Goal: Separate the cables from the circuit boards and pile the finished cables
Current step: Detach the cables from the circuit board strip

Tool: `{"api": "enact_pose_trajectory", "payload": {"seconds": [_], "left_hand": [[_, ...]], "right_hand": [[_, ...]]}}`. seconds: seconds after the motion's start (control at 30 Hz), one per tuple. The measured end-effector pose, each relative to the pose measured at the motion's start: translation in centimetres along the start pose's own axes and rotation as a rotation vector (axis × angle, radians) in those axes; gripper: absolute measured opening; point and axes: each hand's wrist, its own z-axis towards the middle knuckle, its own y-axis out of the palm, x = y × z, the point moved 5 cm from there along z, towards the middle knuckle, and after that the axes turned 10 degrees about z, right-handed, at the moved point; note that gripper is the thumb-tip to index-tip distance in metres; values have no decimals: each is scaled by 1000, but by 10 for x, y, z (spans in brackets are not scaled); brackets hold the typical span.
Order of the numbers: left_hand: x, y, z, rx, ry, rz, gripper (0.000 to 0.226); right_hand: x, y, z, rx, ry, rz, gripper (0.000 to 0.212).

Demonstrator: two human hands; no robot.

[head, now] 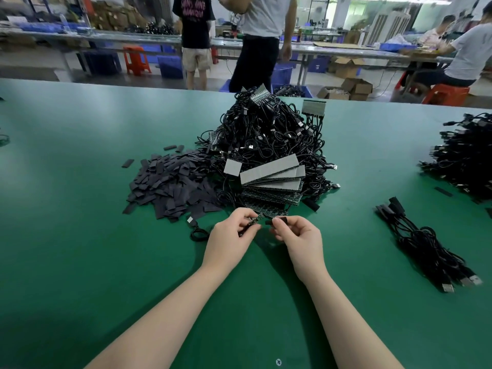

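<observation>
An electronics assembly workshop: a long green worktable (80, 235) carries a mound of black cables (269, 134) tangled with circuit boards (271, 171). Behind it, seated workers (468, 51) bend over benches, among blue plastic bins (282, 74), orange stools (136, 59) and open cardboard boxes (356, 87).

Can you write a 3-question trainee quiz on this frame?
1. True or false: the left hand is empty.
2. Where does the heap of flat dark grey sleeve pieces lie relative to the big tangled pile of black cables? A) its left B) its right C) on top
3. What colour is the table's mat?

Key: 1 false, it pinches a small cable end; 2 A; 3 green.
</observation>
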Motion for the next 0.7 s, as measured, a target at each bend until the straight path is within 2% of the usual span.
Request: {"api": "enact_pose_trajectory", "payload": {"seconds": [0.1, 0.47, 0.7], "left_hand": [[2, -2, -1, 50, 19, 13, 16], [5, -1, -3, 31, 47, 163, 29], [7, 0, 1, 15, 104, 168, 28]], "right_hand": [[0, 0, 0, 5, 0, 6, 5], [-1, 2, -1, -20, -15, 12, 6], [0, 1, 0, -14, -7, 66, 5]]}}
